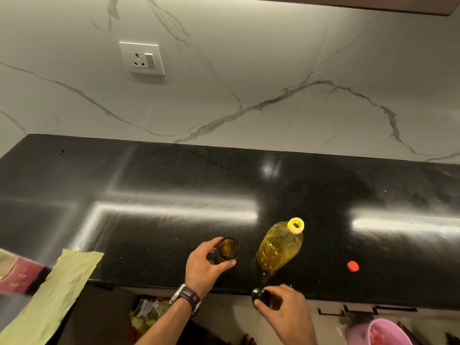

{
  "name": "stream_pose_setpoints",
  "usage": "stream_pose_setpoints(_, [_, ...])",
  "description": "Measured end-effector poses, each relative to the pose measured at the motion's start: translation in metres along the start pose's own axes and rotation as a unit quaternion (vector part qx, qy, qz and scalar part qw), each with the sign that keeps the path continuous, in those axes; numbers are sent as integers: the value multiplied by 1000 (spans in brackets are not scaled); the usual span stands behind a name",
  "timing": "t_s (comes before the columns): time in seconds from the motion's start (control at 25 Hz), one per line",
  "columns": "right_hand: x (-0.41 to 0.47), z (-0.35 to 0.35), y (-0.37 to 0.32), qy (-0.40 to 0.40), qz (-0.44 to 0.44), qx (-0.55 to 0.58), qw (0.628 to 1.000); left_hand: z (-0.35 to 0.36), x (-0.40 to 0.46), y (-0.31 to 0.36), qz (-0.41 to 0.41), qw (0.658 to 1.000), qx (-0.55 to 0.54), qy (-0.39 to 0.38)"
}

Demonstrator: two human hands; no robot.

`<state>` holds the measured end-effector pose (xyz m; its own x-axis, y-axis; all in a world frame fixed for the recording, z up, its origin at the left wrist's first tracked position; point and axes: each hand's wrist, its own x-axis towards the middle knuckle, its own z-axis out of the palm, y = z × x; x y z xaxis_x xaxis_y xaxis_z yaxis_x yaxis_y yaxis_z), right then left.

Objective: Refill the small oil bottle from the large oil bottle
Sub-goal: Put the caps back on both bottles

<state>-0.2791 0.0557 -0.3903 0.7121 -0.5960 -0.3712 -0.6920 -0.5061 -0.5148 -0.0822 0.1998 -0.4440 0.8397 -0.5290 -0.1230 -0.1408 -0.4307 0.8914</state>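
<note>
While the left hand (pixel 202 263) holds the small glass bottle (pixel 227 250) and the right hand (pixel 283 310) pinches its black cap (pixel 260 296), the big oil bottle (pixel 280 247) looks heavy, squashy and slippery, so grab its middle.

dim warm light; white glare streaks across the glossy black counter (pixel 174 185); wide-angle bending and blur at the edges.

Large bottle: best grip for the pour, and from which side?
Wrap the ribbed body of the large bottle from its right: it stands upright and uncapped, the left hand holding the small bottle blocks the left side, and the right hand is nearest.
</note>
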Motion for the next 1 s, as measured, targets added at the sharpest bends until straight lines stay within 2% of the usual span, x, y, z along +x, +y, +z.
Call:
stream_pose_setpoints(0.12, [9,11,-40,12,-94,12,995,-1,-1,1,9,1000,-2,0])
stream_pose_setpoints(0.28, [37,12,-81,89,-155,-4,984,-1,-3,5,24,999,-17,20])
stream_pose_setpoints(0.48, [67,8,-99,135,-155,-37,978,2,-1,6,27,999,-21,31])
stream_pose_setpoints(0.8, [78,11,-103,127,-148,-60,979,4,5,1,28,999,-25,28])
stream_pose_setpoints(1.0, [78,12,-101,124,-141,-34,982,5,8,-3,30,999,-20,20])
